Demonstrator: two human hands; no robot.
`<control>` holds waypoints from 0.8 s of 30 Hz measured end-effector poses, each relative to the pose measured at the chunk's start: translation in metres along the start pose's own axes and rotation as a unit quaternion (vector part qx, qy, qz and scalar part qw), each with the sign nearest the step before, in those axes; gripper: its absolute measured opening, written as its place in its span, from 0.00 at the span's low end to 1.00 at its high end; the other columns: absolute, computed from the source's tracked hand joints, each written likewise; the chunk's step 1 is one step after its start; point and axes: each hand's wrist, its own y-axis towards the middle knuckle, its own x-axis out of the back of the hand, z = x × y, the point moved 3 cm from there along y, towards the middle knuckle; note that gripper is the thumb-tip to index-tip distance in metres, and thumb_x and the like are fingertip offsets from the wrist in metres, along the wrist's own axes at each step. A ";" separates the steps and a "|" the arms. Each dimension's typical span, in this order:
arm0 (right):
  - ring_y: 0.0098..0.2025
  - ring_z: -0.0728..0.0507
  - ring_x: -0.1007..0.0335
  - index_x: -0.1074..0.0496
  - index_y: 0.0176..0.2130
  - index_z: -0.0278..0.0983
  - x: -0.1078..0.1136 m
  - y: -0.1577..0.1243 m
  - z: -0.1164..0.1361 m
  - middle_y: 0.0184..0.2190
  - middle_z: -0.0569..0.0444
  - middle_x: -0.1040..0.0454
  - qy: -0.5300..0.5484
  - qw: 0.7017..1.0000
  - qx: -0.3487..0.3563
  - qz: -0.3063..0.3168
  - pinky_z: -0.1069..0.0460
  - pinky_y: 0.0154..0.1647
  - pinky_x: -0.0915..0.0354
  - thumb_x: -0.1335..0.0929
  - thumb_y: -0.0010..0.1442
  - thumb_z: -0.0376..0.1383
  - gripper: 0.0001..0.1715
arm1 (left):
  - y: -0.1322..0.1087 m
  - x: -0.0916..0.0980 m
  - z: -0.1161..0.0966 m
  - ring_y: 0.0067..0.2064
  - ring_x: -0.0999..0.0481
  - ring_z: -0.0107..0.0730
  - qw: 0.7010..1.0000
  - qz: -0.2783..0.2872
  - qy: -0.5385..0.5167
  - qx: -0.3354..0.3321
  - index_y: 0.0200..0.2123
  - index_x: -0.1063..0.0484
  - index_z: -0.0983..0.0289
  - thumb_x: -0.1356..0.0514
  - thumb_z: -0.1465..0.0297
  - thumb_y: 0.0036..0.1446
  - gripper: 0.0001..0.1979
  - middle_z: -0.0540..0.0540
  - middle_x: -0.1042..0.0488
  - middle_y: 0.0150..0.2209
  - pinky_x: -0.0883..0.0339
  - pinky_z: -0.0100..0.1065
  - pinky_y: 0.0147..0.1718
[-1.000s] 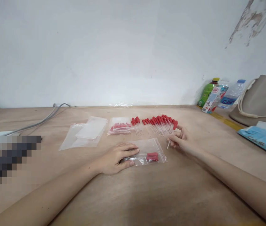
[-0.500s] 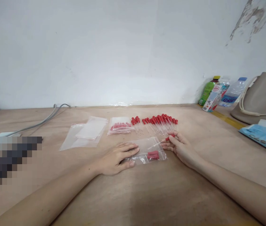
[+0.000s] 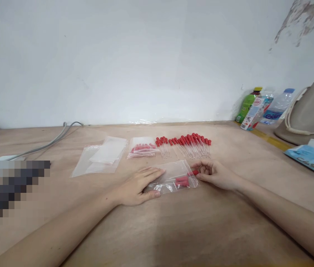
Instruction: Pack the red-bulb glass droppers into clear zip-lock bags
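Observation:
My left hand (image 3: 138,185) lies flat with fingers stretched on the left end of a clear zip bag (image 3: 173,172) on the wooden table (image 3: 190,230). Red-capped droppers lie inside the bag. My right hand (image 3: 215,174) is at the bag's right opening, fingers pinched on a red-capped glass dropper (image 3: 193,172) that pokes into the bag. A row of several loose droppers (image 3: 187,144) lies just behind. A filled bag of droppers (image 3: 142,149) sits to the left of that row.
Empty clear bags (image 3: 101,157) lie at the left, with a grey cable (image 3: 48,142) behind them. Bottles (image 3: 257,107), a beige bag (image 3: 309,115) and a blue packet (image 3: 312,157) stand at the right. A white wall rises behind the table.
My right hand took a dropper from the row, turned it sideways and brought it down to the bag's opening. My left hand stayed on the bag.

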 end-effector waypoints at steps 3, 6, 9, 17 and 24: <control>0.20 0.54 0.47 0.32 0.34 0.34 0.001 -0.001 0.004 0.18 0.62 0.41 -0.007 1.000 0.022 0.000 0.56 0.20 0.49 0.31 0.47 0.41 0.15 | 0.000 0.001 -0.001 0.60 0.45 0.40 1.000 0.001 -0.001 0.002 0.61 0.54 0.60 0.50 0.57 0.59 0.30 0.58 0.45 0.60 0.52 0.44 0.58; 0.21 0.54 0.46 0.35 0.32 0.35 -0.004 -0.001 0.008 0.19 0.62 0.40 0.014 0.999 0.048 -0.014 0.56 0.21 0.48 0.31 0.47 0.40 0.14 | 0.001 0.001 -0.002 0.60 0.45 0.41 1.000 0.003 0.000 0.004 0.61 0.54 0.61 0.49 0.58 0.59 0.30 0.58 0.44 0.59 0.52 0.45 0.58; 0.19 0.54 0.47 0.37 0.29 0.36 -0.012 0.001 0.010 0.17 0.63 0.41 0.017 0.998 0.053 -0.020 0.57 0.20 0.49 0.30 0.46 0.40 0.14 | 0.001 0.002 -0.003 0.60 0.45 0.40 1.000 -0.004 -0.003 -0.003 0.61 0.54 0.61 0.49 0.58 0.59 0.30 0.58 0.45 0.59 0.51 0.44 0.57; 0.21 0.52 0.40 0.44 0.31 0.39 -0.022 0.000 0.012 0.21 0.61 0.34 0.051 0.996 0.064 0.031 0.55 0.23 0.44 0.35 0.52 0.44 0.14 | 0.001 0.002 -0.002 0.59 0.44 0.40 1.000 -0.009 -0.001 -0.008 0.61 0.53 0.62 0.49 0.58 0.59 0.30 0.59 0.44 0.59 0.51 0.45 0.57; 0.27 0.50 0.35 0.41 0.33 0.38 0.004 0.019 0.010 0.24 0.58 0.31 -0.035 0.995 0.068 -0.062 0.54 0.28 0.40 0.34 0.50 0.41 0.12 | 0.002 -0.001 0.001 0.61 0.49 0.38 1.000 0.019 0.010 -0.007 0.60 0.49 0.59 0.50 0.58 0.60 0.27 0.55 0.48 0.61 0.57 0.44 0.59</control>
